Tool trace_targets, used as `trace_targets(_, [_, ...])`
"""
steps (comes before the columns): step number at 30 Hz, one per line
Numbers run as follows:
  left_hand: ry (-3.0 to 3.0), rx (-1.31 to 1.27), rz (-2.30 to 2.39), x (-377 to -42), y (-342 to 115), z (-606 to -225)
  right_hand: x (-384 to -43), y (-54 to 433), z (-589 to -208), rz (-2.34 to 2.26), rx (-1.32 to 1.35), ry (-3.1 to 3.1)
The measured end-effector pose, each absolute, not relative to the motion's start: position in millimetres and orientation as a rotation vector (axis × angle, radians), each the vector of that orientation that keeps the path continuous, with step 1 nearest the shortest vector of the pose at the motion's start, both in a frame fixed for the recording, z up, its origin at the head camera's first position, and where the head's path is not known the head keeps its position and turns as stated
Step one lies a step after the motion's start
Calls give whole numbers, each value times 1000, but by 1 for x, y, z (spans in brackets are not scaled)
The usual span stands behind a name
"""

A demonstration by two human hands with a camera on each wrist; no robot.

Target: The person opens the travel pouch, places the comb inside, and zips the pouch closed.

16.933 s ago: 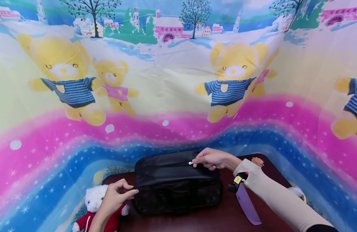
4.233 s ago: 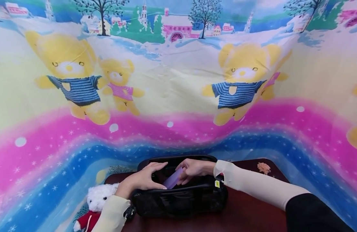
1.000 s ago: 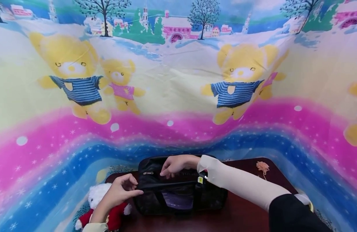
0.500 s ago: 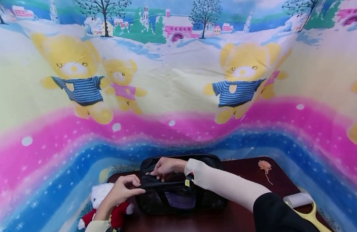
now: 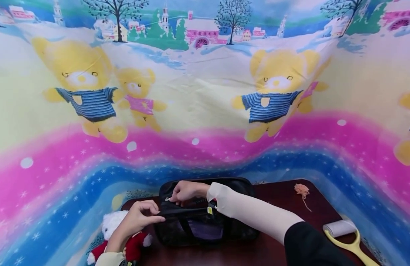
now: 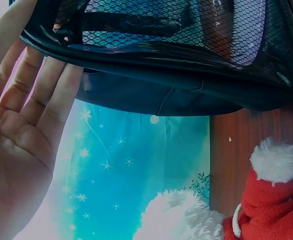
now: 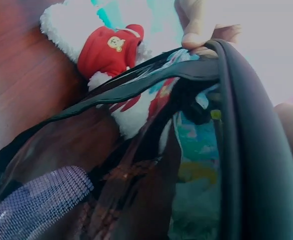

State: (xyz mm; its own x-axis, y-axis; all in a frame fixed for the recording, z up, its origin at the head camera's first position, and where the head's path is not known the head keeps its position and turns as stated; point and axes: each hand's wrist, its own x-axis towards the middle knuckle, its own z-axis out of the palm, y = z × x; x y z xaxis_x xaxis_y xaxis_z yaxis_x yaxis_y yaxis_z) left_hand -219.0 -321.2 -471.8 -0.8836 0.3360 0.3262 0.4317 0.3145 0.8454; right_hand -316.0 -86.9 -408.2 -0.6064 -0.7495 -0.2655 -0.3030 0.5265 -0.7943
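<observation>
A black bag (image 5: 169, 232) with a see-through front panel stands on the table, its top partly unzipped. My left hand (image 5: 138, 220) pinches the bag's top left corner; in the left wrist view its fingers (image 6: 61, 95) lie behind the edge. With thumb and forefinger my right hand (image 5: 186, 192) pinches the metal zipper pull (image 5: 167, 199) at the left end of the opening. Behind the clear panel shows a flat purple thing (image 5: 205, 231), mesh-patterned in the right wrist view. A white plush toy in red clothes (image 5: 133, 247) sits left of the bag, partly behind my left wrist.
On the dark red table (image 5: 274, 236), a tangle of peach yarn (image 5: 302, 189) lies at the back right. A lint roller (image 5: 340, 228) with a yellow handle is near the right edge. A printed bear cloth (image 5: 191, 103) hangs behind.
Earlier the purple thing lay on the table, then my right hand held it in the bag's opening. In the last second that hand moved left and took hold of the zipper pull.
</observation>
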Motion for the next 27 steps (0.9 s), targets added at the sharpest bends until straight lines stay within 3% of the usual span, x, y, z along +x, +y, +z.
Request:
trace_targets(12, [-2479, -753, -1617, -221, -321, -471, -323, -76, -387, -789, -827, 2175])
trace_targets(27, [-2471, -756, -1624, -217, -324, -474, -341, -22, -371, -678, -847, 2134])
